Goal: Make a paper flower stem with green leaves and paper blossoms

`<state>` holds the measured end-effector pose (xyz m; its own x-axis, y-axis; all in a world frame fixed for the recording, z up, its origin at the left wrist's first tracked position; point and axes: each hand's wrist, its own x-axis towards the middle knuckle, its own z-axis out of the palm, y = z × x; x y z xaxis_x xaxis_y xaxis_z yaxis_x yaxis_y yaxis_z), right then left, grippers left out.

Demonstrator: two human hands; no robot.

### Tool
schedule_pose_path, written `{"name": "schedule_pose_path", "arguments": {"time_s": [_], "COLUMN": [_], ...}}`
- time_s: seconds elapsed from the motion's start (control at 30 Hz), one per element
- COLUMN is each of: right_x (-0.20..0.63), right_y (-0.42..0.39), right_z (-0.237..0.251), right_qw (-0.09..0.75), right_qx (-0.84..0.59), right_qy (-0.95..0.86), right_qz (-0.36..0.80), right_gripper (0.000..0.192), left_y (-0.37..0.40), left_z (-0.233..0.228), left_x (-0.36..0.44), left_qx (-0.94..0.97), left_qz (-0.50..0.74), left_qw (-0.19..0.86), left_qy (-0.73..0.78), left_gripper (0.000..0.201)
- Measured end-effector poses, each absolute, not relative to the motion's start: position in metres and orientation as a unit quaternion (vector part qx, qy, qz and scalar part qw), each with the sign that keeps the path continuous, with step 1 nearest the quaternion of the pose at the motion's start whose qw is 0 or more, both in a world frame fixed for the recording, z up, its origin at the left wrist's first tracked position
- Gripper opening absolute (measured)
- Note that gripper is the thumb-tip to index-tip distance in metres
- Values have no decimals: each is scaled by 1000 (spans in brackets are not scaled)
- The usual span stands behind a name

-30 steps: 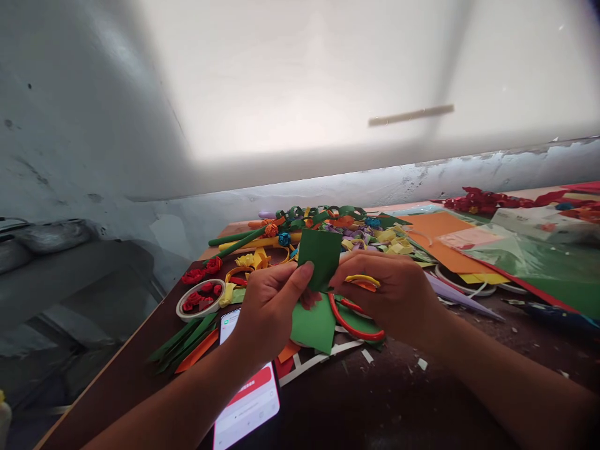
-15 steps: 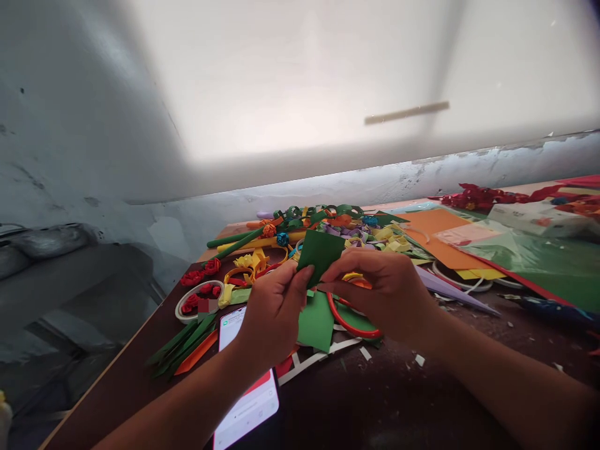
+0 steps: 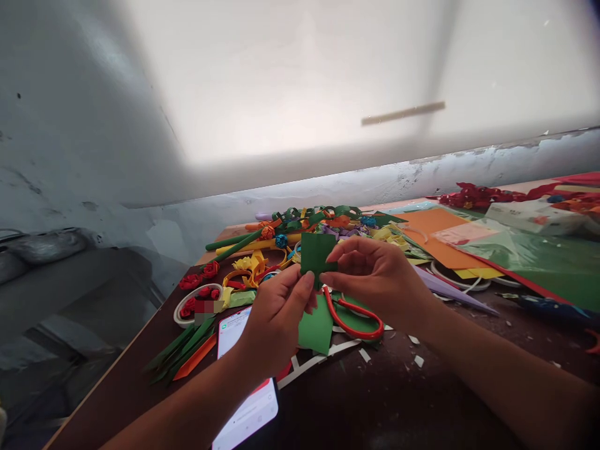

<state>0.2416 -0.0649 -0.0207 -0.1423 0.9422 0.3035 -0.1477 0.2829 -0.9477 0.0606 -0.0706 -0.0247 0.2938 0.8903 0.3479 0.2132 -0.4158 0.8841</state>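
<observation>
A small dark green piece of paper [image 3: 317, 253] is held upright above the table, with a faint crease down its middle. My left hand [image 3: 280, 306] pinches its lower left corner between thumb and fingers. On the other side, my right hand [image 3: 370, 269] grips the right edge with thumb and fingertips. Red-handled scissors [image 3: 359, 331] lie just below my right hand, their blades mostly hidden. Under the hands rests a lighter green sheet [image 3: 316, 328]. A lit phone [image 3: 248, 412] lies partly covered by my left forearm.
Red paper roses sit in a white tape ring [image 3: 180, 309] at left, near folded green strips [image 3: 180, 353]. Paper chains and scraps [image 3: 323, 219] pile up behind. Orange sheets [image 3: 435, 234] and a plastic-covered green sheet [image 3: 539, 262] lie right. White scraps [image 3: 419, 360] dot the dark table [image 3: 375, 400].
The green paper has turned from tilted to nearly upright and shows a crease. My right hand has shifted slightly left, and more of the scissors' handle is visible.
</observation>
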Motion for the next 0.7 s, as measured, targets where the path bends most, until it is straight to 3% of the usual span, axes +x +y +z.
{"name": "schedule_pose_path", "arguments": {"time_s": [0.23,0.43,0.7], "right_x": [243,246,244], "right_y": [-66,-64,-64], "right_z": [-15,-15,-14], "right_qw": [555,548,538], "right_qx": [-323,-321,-324], "right_qy": [-513,-496,-490], "right_qz": [569,592,605], "right_gripper": [59,59,72], "left_y": [-75,-71,-66], "left_z": [-21,-20,-24], "left_x": [65,63,61], "left_qx": [695,684,671], "left_qz": [453,439,441], "left_qw": [417,458,475], "left_qy": [372,361,360], "left_gripper": [27,22,35]}}
